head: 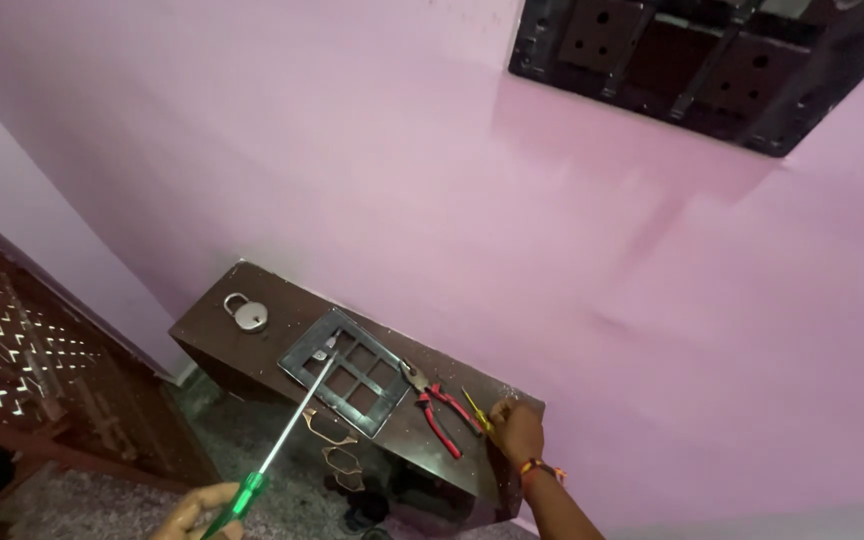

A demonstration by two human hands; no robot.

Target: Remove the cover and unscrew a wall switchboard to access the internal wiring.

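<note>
Against the pink wall [432, 180], which pretty much fills the view, there's a dark recessed switchboard box [712, 60] up at the top right with its front off, showing square openings and crossbars inside. Lower down sits a dark brown wooden shelf [212, 335] fixed against that wall, and off to the left is a carved wooden door [32, 380] with a cut-out pattern. On the shelf lies a dark switch plate frame [352, 372] with rectangular cut-outs, flat and roughly in the middle. A silver padlock [248, 312] rests near the shelf's left end, well apart from the frame. Just right of the frame are red-handled pliers [439, 405], and beside those a small yellow-handled screwdriver [476, 410]. The right hand [518, 432], with a thread band on the wrist, is down at the shelf's right end, fingers curled and pinching at something tiny right next to the yellow screwdriver; too small to tell what it is. The left hand [197, 512], at the bottom edge, is clenched around the green handle of a long screwdriver [287, 435], whose shaft runs up and its tip sits over the frame's upper left part.
</note>
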